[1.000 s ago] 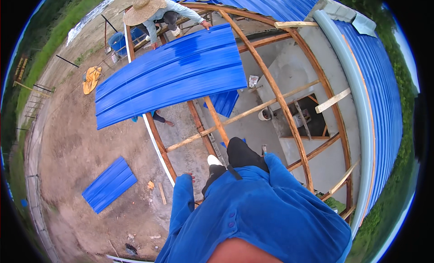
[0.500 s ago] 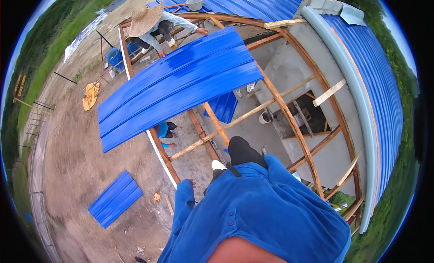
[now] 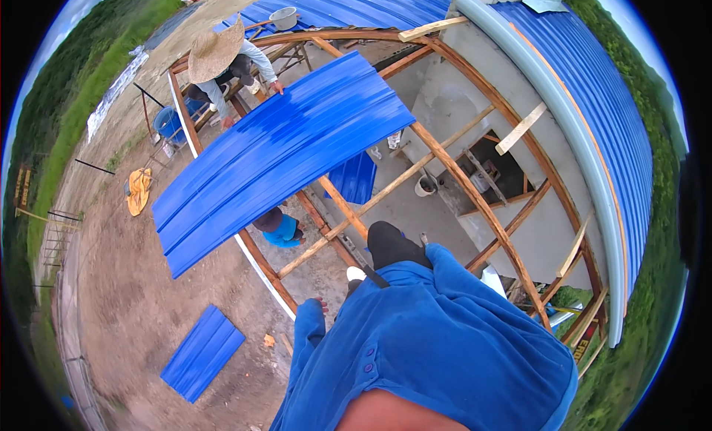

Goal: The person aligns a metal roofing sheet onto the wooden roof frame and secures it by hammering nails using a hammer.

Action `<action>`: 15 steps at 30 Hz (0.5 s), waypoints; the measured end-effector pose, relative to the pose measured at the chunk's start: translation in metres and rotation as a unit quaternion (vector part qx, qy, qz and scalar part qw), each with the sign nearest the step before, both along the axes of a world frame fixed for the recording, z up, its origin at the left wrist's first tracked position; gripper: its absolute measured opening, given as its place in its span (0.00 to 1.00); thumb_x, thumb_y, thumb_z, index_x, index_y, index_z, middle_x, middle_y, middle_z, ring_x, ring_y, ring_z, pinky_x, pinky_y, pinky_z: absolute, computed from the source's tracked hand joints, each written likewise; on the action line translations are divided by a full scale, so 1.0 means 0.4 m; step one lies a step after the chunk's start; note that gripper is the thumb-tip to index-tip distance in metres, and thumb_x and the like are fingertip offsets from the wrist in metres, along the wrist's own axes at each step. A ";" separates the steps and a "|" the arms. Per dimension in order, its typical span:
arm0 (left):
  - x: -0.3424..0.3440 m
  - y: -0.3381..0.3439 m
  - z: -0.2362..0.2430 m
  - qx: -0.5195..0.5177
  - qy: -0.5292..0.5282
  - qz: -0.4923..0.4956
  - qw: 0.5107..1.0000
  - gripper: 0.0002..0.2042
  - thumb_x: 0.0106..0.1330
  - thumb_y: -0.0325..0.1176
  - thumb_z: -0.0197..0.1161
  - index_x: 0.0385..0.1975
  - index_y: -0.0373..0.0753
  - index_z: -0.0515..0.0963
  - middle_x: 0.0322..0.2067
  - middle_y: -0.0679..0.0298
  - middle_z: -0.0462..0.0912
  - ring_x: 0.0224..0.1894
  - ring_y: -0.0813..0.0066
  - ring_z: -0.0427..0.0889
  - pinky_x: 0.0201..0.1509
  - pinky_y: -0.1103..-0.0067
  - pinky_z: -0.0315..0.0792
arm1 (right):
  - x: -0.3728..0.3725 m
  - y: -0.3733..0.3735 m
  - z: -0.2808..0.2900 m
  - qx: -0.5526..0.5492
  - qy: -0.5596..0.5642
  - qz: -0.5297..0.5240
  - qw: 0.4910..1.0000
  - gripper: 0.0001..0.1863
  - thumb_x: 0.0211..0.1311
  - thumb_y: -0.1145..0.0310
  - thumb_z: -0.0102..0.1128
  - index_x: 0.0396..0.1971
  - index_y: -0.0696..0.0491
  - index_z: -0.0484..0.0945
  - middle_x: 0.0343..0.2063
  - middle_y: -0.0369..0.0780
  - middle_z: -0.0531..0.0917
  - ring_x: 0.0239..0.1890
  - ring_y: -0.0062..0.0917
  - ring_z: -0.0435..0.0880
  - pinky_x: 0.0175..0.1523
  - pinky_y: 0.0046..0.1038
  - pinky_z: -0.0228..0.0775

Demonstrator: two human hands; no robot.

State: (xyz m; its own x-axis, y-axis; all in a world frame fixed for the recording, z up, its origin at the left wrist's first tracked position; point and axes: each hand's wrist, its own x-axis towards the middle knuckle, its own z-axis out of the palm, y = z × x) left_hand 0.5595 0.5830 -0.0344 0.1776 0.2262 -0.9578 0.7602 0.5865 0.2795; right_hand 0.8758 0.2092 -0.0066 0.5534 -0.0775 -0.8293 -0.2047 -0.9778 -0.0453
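My left hand hangs beside my blue shirt, fingers apart and empty, near a timber rafter with a white edge strip. My right hand is a small shape beyond my sleeve; I cannot make out its fingers or anything held. My dark-clad legs stand over the wooden roof frame. A long blue ribbed sheet lies aslant across the frame ahead. A co-worker in a straw hat crouches at its far edge, both hands on it. Another person in blue is below, partly hidden by the sheet.
Open gaps between timbers drop to a concrete floor with a bucket. A blue roof, grey pipe-like trim and loose wooden battens border the frame. Another sheet lies on the dirt at left.
The big sheet's near left end has swung downward in view, toward me. The person below shows more, now head and shoulders. The view has turned slightly. My hands stay low at my sides.
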 end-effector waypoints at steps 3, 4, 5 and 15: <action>0.009 -0.001 0.000 0.007 0.001 -0.005 1.000 0.13 0.65 0.33 0.48 0.47 0.42 0.74 0.35 0.54 0.83 0.30 0.57 0.83 0.33 0.61 0.73 | 0.000 0.007 -0.006 0.002 -0.002 -0.005 1.000 0.28 0.60 0.46 0.49 0.51 0.52 0.75 0.54 0.48 0.74 0.57 0.47 0.71 0.59 0.43 0.64; 0.011 0.003 -0.010 0.007 0.012 -0.010 1.000 0.14 0.65 0.34 0.48 0.47 0.41 0.74 0.36 0.54 0.83 0.30 0.57 0.83 0.33 0.61 0.73 | 0.001 0.014 -0.006 0.004 -0.003 -0.003 1.000 0.28 0.60 0.46 0.49 0.51 0.52 0.75 0.54 0.48 0.74 0.57 0.47 0.71 0.59 0.43 0.64; 0.009 0.006 -0.017 0.007 0.023 -0.014 1.000 0.14 0.65 0.34 0.48 0.47 0.41 0.74 0.36 0.54 0.83 0.31 0.57 0.83 0.33 0.62 0.73 | -0.001 0.016 -0.004 0.005 -0.004 -0.004 1.000 0.28 0.60 0.46 0.49 0.51 0.52 0.75 0.54 0.48 0.74 0.57 0.47 0.71 0.59 0.43 0.64; -0.029 0.053 -0.041 -0.012 -0.069 -0.002 0.998 0.17 0.61 0.38 0.53 0.46 0.36 0.74 0.37 0.52 0.82 0.31 0.58 0.83 0.32 0.66 0.74 | -0.021 0.018 -0.005 0.005 -0.008 -0.018 1.000 0.28 0.60 0.46 0.48 0.51 0.52 0.75 0.54 0.48 0.74 0.57 0.46 0.71 0.59 0.43 0.64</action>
